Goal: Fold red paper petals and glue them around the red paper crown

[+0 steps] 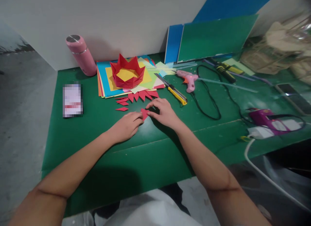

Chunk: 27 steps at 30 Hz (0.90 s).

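Observation:
A small piece of red paper (144, 114) lies on the green table between my hands. The fingers of my left hand (128, 125) are closed and press its left edge against the tabletop. At its right edge, the thumb and curled fingers of my right hand (163, 112) pinch the paper. Just beyond are several folded red paper points (142, 96) in a row, with a single red diamond-shaped piece (121, 109) nearer my left hand. Behind them, a red folded-paper ring with pointed tips (128, 72) rests on a stack of coloured paper (103, 80).
A yellow utility knife (178, 96) and a pink glue gun (188, 77) with a black cord lie to the right. At the left are a pink bottle (82, 56) and a blurred-out phone-like object (72, 99). A purple power strip (263, 120) sits far right.

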Each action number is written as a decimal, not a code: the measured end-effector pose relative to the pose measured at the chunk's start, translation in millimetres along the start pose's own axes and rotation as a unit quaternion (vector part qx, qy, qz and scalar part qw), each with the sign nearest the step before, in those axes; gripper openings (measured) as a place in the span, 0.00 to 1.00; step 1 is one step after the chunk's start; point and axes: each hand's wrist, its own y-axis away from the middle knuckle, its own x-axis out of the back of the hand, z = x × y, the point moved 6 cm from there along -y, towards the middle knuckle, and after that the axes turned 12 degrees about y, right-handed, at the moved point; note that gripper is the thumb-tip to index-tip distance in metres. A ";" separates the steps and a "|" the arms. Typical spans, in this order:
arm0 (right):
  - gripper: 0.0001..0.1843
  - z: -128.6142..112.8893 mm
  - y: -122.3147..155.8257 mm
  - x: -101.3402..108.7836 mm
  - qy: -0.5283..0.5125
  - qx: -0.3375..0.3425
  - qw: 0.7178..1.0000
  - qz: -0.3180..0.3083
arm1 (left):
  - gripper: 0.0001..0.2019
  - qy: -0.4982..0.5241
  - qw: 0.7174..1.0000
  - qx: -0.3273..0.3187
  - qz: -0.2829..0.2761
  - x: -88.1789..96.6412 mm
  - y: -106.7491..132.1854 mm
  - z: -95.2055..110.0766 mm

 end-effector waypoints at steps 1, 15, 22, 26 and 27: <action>0.06 0.2 -0.1 0.7 0.003 -0.001 1.000 0.008 | 0.13 0.004 1.000 0.000 0.002 -0.6 -0.1 0.1; 0.14 -6.5 0.9 7.7 0.040 0.047 0.996 0.069 | 0.18 -0.062 0.997 0.006 -0.033 -10.0 0.0 2.5; 0.03 -7.3 -1.6 4.1 -0.048 0.011 0.998 0.043 | 0.18 -0.094 0.994 0.040 -0.029 -15.0 1.1 7.5; 0.02 -10.0 -0.6 -0.6 -0.089 -0.027 0.995 0.033 | 0.18 -0.092 0.993 0.064 -0.030 -16.5 1.9 9.9; 0.02 -11.8 -0.3 -1.2 -0.088 -0.029 0.995 0.031 | 0.18 -0.091 0.993 0.067 -0.029 -16.7 2.0 10.3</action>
